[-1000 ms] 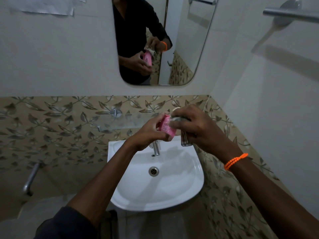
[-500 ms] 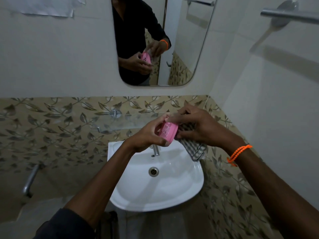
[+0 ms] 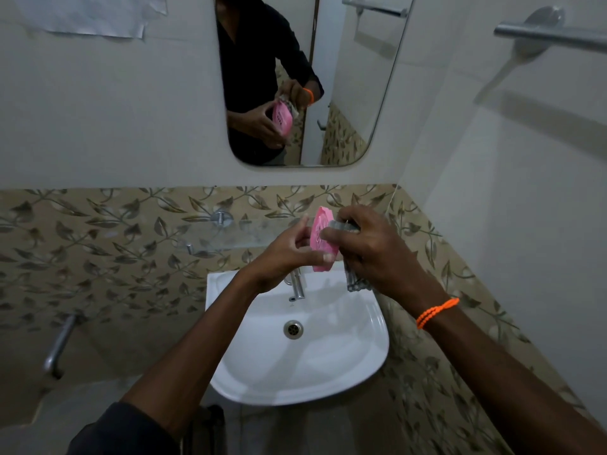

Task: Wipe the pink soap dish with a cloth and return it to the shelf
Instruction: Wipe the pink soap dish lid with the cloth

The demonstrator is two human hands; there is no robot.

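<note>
From the head camera, the pink soap dish point(image 3: 323, 243) is held up on edge over the back of the white washbasin point(image 3: 368, 366), just in front of the glass shelf point(image 3: 236, 233) it belongs on. The left hand point(image 3: 289, 254) grips it, thumb curled across the lower rim and fingers behind. The right hand point(image 3: 371, 251) has its fingers curled round a checked cloth point(image 3: 354, 280), pressing a bunched part against the dish's face while the tail hangs below the palm.

It looks like thin moulded plastic: light, stiff and probably slick if any soap film is left. The edge-on hold at the rim seems the sound one, since the slotted face offers little purchase. The cloth is limp and gives no support. A slip would likely drop the dish into the basin beside the tap point(image 3: 297, 287).

The wall mirror point(image 3: 354, 103) shows the same clasp from the front.
</note>
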